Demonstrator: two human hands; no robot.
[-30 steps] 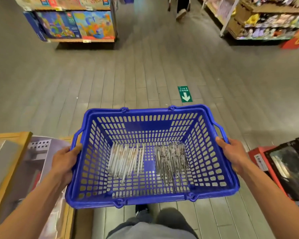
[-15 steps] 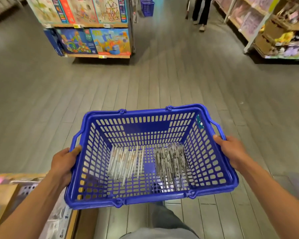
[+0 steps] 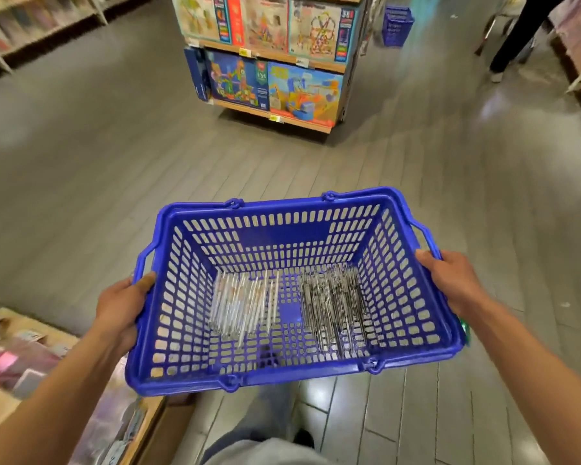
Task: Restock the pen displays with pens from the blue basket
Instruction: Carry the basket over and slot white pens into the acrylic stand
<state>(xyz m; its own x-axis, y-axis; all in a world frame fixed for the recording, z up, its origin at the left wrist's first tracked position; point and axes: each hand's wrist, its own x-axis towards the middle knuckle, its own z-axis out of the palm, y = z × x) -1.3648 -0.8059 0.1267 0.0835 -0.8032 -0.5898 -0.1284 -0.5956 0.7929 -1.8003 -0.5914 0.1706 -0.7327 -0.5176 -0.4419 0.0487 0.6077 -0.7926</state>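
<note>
Pens in basket between hands

View swung left | colourful toy-box shelf unit now nearer, centre-top | green floor arrow gone (out of view) | bookshelves entered top-left

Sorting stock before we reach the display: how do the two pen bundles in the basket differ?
The left bundle looks pale and clear; the right bundle looks dark and speckled. The left bundle has a few pens splayed loose; the right bundle lies tidier. Both rest flat on the blue basket floor, apart.
</note>
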